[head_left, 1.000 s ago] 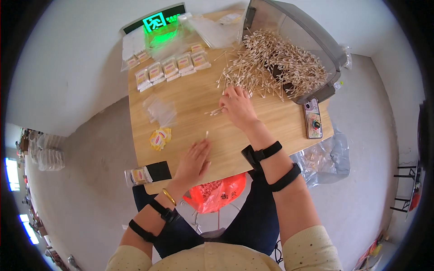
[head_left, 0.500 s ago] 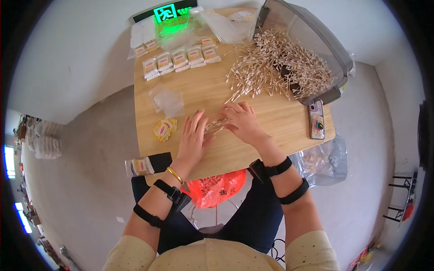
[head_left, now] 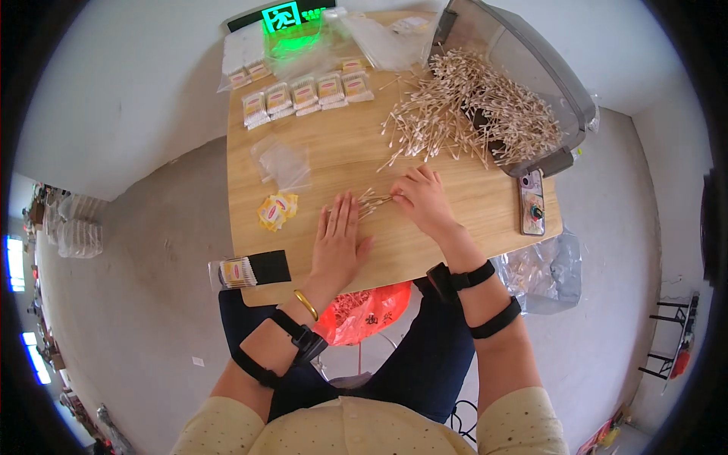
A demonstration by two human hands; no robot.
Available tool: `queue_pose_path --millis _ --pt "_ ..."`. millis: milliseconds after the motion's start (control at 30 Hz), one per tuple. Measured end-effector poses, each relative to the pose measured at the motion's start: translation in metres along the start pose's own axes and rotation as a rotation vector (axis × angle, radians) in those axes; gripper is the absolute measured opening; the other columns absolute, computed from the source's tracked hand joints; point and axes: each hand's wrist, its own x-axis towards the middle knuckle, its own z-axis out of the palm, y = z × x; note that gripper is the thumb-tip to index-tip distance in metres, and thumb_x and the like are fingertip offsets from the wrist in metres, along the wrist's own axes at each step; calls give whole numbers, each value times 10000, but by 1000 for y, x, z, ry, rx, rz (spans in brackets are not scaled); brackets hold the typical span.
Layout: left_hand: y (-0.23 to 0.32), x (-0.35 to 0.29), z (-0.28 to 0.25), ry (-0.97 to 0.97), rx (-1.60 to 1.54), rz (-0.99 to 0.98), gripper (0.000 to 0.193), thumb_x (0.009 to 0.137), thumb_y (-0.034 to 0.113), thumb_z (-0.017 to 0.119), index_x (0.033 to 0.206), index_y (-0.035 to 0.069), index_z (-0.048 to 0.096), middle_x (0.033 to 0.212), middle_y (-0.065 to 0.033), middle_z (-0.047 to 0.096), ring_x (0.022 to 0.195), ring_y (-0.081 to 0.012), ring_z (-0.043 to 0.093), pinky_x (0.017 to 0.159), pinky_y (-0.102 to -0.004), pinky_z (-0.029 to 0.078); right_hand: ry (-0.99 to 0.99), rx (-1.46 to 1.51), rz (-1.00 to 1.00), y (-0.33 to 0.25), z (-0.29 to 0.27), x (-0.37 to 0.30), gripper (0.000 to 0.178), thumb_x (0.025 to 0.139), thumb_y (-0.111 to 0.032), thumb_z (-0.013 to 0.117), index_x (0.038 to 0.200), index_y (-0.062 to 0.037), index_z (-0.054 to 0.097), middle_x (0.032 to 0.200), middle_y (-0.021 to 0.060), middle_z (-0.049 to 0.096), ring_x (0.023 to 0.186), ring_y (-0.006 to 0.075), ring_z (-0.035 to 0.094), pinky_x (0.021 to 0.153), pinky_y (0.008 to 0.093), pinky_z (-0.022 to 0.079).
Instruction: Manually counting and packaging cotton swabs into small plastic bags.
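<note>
My left hand [head_left: 340, 239] lies flat and palm down on the wooden table [head_left: 455, 235], fingers spread, its fingertips touching a small bunch of cotton swabs [head_left: 370, 202]. My right hand [head_left: 423, 199] pinches the other end of that bunch between thumb and fingers. Just beyond my right hand spreads a big loose pile of cotton swabs [head_left: 470, 114], partly spilling from a grey bin [head_left: 546, 68] lying on its side.
Several filled small packets [head_left: 303, 96] line the far left of the table, with empty clear bags [head_left: 282, 163] and yellow labels [head_left: 277, 210] nearer. A phone [head_left: 531, 202] lies at the right edge. A packet on a black card [head_left: 250, 270] overhangs the near edge. A green-lit scale [head_left: 284, 19] stands at the back.
My left hand has moved right toward the swab bunch and flattened onto the table. My right hand drew back from the big pile to the bunch near the table's middle.
</note>
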Motion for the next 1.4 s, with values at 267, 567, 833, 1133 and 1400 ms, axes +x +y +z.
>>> queue_pose_path --millis 267,567,833,1133,1400 --pt "-10 -14 -2 8 32 115 811 990 377 598 1619 10 240 1692 -162 244 1582 -332 183 1284 -514 144 142 12 102 36 -14 -21 83 839 -124 747 910 -136 705 955 42 635 1033 302 572 922 448 449" --pt "-4 -22 -8 -7 -20 89 821 963 317 642 1615 10 247 1675 -169 270 1563 -337 236 1277 -519 178 115 17 101 28 -9 -11 81 835 -109 749 900 -126 704 977 50 630 1029 308 573 918 446 451" --pt "5 -11 -8 6 -16 56 830 957 324 644 1610 -3 247 1670 -180 268 1556 -347 245 1269 -544 187 151 -49 174 44 -14 -23 100 840 -113 740 927 -124 693 974 63 636 1018 319 584 899 450 466" --pt "1 -7 -2 10 -85 175 800 976 338 606 1598 -25 258 1668 -210 260 1558 -366 236 1276 -513 185 151 57 81 8 29 8 111 822 -109 744 922 -118 696 957 87 645 994 336 588 882 458 474" --pt "4 -1 -3 36 -50 129 829 976 372 603 1582 -74 253 1666 -257 232 1563 -404 200 1276 -523 176 93 172 7 -11 3 -15 126 836 -87 722 954 -114 687 1061 94 588 1074 342 553 929 464 468"
